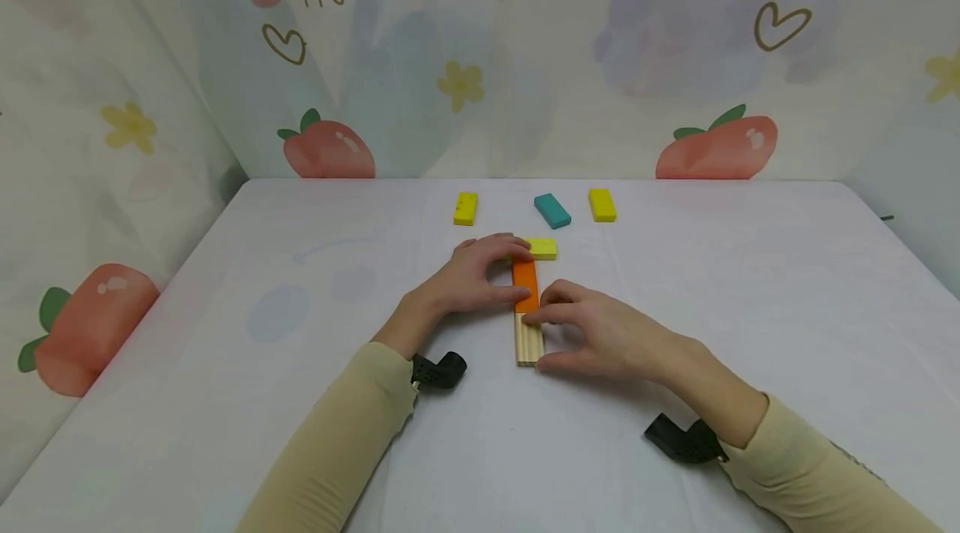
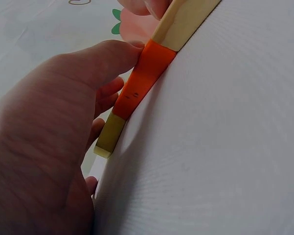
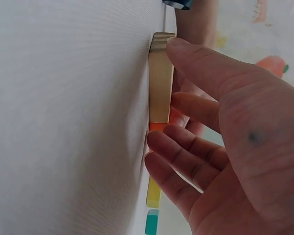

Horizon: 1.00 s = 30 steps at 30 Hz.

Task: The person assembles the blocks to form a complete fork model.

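Note:
A plain wooden block (image 1: 528,343) and an orange block (image 1: 527,276) lie end to end in a line on the white tabletop. Across the far end of the orange one lies a yellow block (image 1: 544,248), partly covered by fingers. My left hand (image 1: 476,273) holds the orange block between thumb and fingers, its thumb on the upper edge near the wooden one. With my right hand (image 1: 600,331) I grip the wooden block lengthwise, thumb at the near end and index finger by the orange joint. In the right wrist view, the other right fingers stretch beside the orange block (image 3: 159,127).
Farther back lie a yellow block (image 1: 465,208), a tilted teal block (image 1: 552,211) and another yellow block (image 1: 602,205). A printed cloth wall (image 1: 510,133) rises behind the table's back edge. Black wrist cameras (image 1: 684,439) are strapped to both wrists.

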{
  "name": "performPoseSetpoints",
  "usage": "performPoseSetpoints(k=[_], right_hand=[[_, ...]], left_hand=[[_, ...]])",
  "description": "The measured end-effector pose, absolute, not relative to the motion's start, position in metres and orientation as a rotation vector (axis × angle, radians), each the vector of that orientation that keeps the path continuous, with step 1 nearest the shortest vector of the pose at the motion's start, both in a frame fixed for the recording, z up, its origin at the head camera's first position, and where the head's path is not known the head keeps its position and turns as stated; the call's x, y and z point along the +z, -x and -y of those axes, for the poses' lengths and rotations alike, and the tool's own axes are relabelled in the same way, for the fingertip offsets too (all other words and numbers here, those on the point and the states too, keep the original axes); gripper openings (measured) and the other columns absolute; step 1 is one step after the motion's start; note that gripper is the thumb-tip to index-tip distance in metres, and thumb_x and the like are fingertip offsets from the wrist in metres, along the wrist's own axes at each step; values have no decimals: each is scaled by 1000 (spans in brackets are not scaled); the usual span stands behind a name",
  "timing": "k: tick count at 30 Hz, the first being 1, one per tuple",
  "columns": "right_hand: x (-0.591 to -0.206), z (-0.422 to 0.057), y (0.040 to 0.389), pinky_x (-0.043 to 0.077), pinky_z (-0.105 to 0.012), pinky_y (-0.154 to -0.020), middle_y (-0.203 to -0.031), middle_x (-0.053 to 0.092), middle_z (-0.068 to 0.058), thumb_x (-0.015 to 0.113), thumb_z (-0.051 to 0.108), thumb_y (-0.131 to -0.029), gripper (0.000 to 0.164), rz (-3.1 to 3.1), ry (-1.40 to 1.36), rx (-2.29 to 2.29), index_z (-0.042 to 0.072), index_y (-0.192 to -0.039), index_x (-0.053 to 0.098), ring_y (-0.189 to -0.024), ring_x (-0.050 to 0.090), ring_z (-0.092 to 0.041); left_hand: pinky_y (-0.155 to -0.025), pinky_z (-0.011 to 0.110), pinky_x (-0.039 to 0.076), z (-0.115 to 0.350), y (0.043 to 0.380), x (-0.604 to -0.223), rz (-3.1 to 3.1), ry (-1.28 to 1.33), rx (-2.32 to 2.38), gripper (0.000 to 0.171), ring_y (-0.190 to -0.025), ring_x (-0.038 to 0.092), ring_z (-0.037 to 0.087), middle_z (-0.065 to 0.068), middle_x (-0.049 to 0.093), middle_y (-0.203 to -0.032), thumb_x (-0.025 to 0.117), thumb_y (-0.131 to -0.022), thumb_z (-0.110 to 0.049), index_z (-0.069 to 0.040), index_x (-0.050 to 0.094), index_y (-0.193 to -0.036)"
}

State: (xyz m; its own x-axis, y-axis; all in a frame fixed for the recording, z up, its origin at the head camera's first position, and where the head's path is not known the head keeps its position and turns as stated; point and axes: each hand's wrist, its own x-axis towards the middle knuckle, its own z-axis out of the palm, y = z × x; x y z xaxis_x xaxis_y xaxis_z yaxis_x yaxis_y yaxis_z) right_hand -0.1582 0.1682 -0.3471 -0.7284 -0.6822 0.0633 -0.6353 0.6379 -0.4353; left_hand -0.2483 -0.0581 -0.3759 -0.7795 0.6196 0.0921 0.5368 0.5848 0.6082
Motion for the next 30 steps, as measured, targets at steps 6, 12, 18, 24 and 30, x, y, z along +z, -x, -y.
performPoseSetpoints(k=[6, 12, 18, 24, 30], right_hand=[[-347, -168, 158, 54, -35, -94, -124, 58, 5, 82, 35, -88, 42, -2750, 1103, -664, 18, -126, 73, -109, 57, -12], [-347, -168, 159, 54, -36, -94, -123, 59, 4, 82, 35, -88, 43, -2750, 1090, -661, 18, -126, 73, -109, 57, -13], [-347, -168, 159, 54, -37, -96, -123, 59, 5, 82, 35, -87, 42, -2751, 1085, -673, 18, -125, 73, -111, 57, -14], [-347, -167, 159, 54, -38, -96, -122, 59, 5, 83, 35, -87, 42, -2750, 1073, -676, 18, -125, 73, -112, 57, -14], [-347, -167, 159, 54, -38, -96, -122, 59, 4, 83, 35, -87, 42, -2749, 1067, -682, 18, -124, 73, -111, 57, -14]], left_hand=[[-125, 54, 12, 58, 248, -375, -2677, -979, 961, 45, -150, 33, 16, -4, 54, -149, 76, -92, -36, -22, 65, -134], [-125, 55, 13, 58, 248, -375, -2677, -983, 950, 45, -150, 34, 16, -4, 54, -149, 76, -92, -36, -21, 65, -134], [-125, 54, 13, 58, 248, -375, -2678, -977, 948, 45, -150, 33, 16, -4, 54, -149, 75, -93, -36, -22, 65, -134], [-125, 55, 12, 58, 249, -375, -2675, -977, 951, 44, -150, 33, 17, -4, 55, -148, 75, -93, -36, -22, 65, -134], [-125, 56, 12, 58, 249, -375, -2675, -975, 945, 45, -151, 33, 17, -4, 55, -149, 75, -93, -36, -22, 65, -134]])
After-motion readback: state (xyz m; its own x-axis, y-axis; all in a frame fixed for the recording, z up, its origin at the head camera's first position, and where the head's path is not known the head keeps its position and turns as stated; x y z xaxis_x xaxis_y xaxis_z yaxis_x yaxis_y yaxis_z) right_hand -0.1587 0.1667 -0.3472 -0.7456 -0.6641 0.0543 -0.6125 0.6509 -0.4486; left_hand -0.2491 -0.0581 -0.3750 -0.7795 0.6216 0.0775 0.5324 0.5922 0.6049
